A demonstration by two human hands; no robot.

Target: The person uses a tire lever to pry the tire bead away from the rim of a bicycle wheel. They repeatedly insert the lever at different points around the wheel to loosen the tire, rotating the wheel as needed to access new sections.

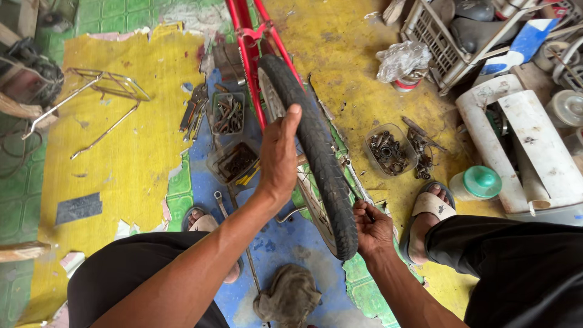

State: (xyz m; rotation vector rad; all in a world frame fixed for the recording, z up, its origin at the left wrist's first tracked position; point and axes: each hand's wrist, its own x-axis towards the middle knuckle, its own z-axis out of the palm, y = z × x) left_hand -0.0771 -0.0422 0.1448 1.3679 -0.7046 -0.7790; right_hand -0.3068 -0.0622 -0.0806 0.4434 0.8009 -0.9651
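Your left hand lies flat and open against the left side of the tyre, which runs upright away from you into the red frame. Your right hand, nearer you, pinches at the tyre's near end.

A crumpled clear plastic bag lies far right, on a red-and-white can. Nearer, a white jar with green lid stands right.
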